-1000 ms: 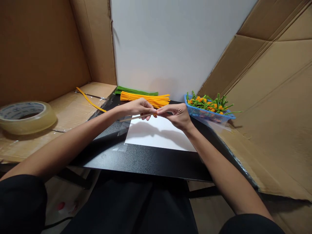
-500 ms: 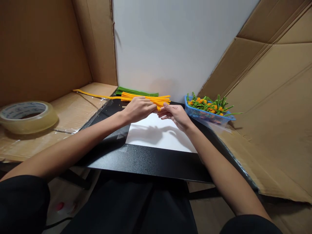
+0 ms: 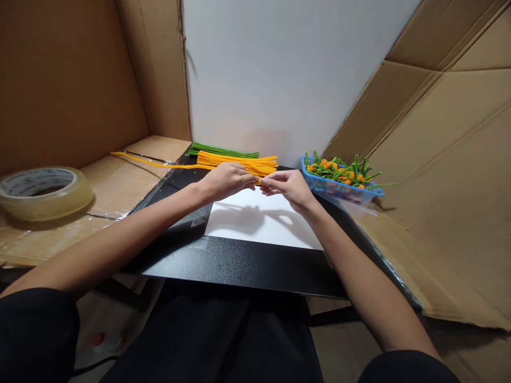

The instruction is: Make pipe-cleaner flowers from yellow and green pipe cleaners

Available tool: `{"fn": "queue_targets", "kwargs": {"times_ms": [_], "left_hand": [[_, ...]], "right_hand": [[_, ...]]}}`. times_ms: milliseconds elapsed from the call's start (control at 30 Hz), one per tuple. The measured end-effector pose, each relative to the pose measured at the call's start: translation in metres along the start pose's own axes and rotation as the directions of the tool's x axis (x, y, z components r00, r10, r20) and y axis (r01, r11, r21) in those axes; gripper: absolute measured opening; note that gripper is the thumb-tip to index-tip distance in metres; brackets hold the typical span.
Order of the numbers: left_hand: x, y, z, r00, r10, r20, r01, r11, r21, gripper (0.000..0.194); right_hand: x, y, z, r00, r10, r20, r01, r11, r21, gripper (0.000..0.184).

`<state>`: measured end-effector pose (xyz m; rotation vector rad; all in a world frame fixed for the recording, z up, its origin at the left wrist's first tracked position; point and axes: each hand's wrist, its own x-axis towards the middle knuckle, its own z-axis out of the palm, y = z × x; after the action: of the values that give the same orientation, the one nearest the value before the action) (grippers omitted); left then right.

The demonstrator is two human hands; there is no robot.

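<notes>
An orange pipe cleaner runs from the left into my left hand, whose fingers are closed on it. Its near end shows between the fingertips of both hands. My right hand pinches that end, thumb against fingers, with the two hands almost touching. Just behind them lies a bundle of orange pipe cleaners, and behind that a bundle of green pipe cleaners. Under the hands is a white sheet carrying their shadows. How the end is bent is too small to tell.
A blue basket holding green and orange pipe-cleaner pieces stands at the back right. On the left, a roll of clear tape lies on cardboard. Cardboard walls and a white panel enclose the black tabletop.
My right fingers have closed into a pinch on the pipe cleaner's end. The long strand on the left has shifted slightly and lies lower.
</notes>
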<state>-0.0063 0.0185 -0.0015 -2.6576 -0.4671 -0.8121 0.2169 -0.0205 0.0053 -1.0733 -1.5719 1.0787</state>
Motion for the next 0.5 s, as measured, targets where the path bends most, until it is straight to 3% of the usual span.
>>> {"fn": "queue_targets", "kwargs": {"times_ms": [267,367,500], "left_hand": [[0.005,0.005,-0.007,0.985,-0.175,-0.003,0.164,0.928,-0.335,0.018],[0.008,0.004,-0.008,0.955,-0.294,0.021,0.262,0.813,-0.521,0.019],[0.011,-0.003,-0.008,0.917,-0.311,0.249,0.392,0.594,-0.703,0.024]], "right_hand": [[-0.004,-0.005,0.000,0.967,-0.247,0.067,0.255,0.947,-0.193,0.027],[-0.004,-0.005,-0.001,0.947,-0.307,0.090,0.319,0.930,-0.185,0.022],[-0.005,-0.002,-0.002,0.938,-0.343,0.057,0.347,0.922,-0.170,0.018]]}}
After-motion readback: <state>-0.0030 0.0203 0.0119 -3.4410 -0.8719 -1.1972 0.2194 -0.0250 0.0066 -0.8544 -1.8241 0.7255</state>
